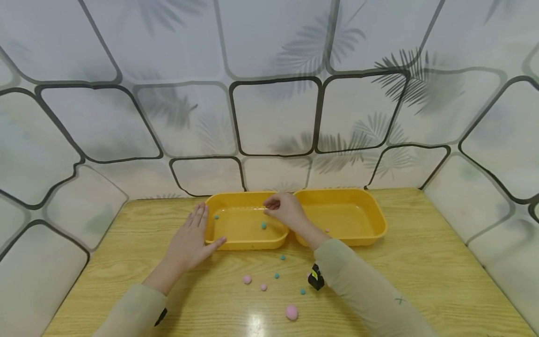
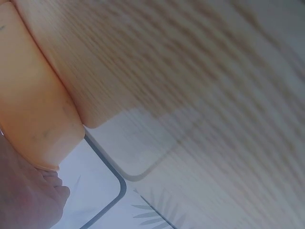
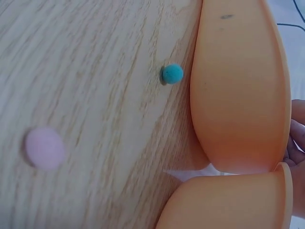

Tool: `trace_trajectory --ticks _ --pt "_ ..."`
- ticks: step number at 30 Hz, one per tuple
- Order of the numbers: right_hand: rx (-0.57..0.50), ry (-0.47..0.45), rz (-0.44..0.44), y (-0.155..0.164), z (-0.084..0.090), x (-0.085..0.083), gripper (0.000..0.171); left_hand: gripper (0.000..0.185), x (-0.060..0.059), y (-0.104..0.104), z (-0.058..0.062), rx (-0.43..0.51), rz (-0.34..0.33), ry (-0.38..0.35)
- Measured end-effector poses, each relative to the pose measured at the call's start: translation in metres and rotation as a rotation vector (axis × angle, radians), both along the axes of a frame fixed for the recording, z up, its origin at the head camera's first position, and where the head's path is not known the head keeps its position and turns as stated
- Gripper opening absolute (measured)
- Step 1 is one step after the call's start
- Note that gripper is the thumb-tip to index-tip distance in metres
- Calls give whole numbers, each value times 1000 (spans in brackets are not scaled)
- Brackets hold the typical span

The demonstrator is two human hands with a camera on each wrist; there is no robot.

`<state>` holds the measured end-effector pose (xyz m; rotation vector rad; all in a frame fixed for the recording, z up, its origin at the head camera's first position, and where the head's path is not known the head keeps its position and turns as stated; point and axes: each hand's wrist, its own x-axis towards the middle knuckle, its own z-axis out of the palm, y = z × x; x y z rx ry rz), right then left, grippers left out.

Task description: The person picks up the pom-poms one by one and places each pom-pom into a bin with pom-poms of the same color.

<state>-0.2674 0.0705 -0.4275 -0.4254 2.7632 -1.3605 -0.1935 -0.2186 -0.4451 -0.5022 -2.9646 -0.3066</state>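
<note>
My left hand (image 1: pixel 187 241) lies against the left end of the left yellow tray (image 1: pixel 248 245), its fingers straight along the side and the thumb at the front rim. Over the right part of that tray is my right hand (image 1: pixel 286 211), fingers loosely bent with a gap between thumb and fingertips; no ball shows between them. Just below those fingertips appears a teal ball (image 1: pixel 263 225). Another small teal ball (image 1: pixel 216 217) lies in the tray's left part. In the right wrist view the tray walls (image 3: pixel 238 95) hide most of the right hand (image 3: pixel 296 138).
A second yellow tray (image 1: pixel 358 242) adjoins on the right, a tiny pink ball (image 1: pixel 327 230) inside. On the wooden table (image 1: pixel 210 299) in front lie several teal balls (image 1: pixel 276 275) and pink balls, the largest pink ball (image 1: pixel 292 312) nearest me. A patterned curtain (image 1: pixel 273 117) stands behind.
</note>
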Motion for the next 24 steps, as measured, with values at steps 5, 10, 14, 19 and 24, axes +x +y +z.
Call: trace_trajectory --ticks 5,10,14,19,24 --pt "-60 -51 -29 2 3 -1 15 102 0 1 2 1 -5 6" --pt "-97 -65 -34 5 8 1 17 102 1 1 4 2 -7 2" --pt "-124 -72 -14 7 17 6 19 102 -1 1 2 -2 0 -6" --pt "-144 -48 32 13 27 15 19 103 -2 -1 0 -8 2 -4" --pt "-117 -2 85 24 31 26 16 102 1 0 2 -3 4 -10"
